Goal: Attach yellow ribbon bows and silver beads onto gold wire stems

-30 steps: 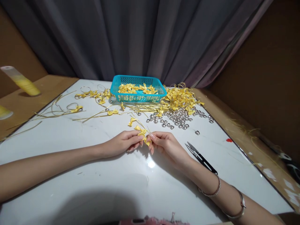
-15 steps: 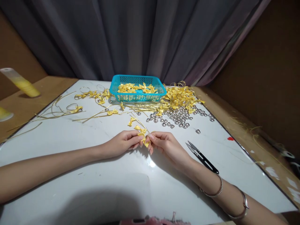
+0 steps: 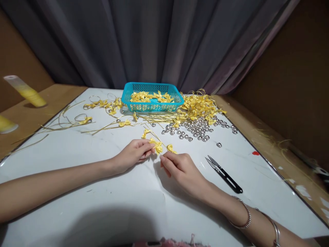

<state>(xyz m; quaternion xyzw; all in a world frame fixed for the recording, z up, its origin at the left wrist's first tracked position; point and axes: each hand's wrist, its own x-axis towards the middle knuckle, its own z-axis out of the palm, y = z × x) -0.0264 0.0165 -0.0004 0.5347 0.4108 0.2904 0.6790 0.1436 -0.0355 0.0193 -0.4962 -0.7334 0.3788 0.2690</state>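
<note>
In the head view, my left hand is closed, pinching a yellow ribbon bow between thumb and fingers. My right hand is closed just right of it, thumb and forefinger pinched on what looks like the end of a thin cord, mostly hidden by the fingers. Another yellow bow shows right behind that hand. A gold cord runs away from the bows across the tabletop. One more small bow lies beyond my left fingers.
A blue plastic basket with yellow bows stands at the back. To its right are a heap of bows on cords and many silver beads. Black thread snips lie right of my right hand. Yellow ribbon spools are at left.
My hands have moved apart slightly, the right one drawing toward me. The bows between them are now more exposed, one showing behind my right hand. The view has shifted a little.
</note>
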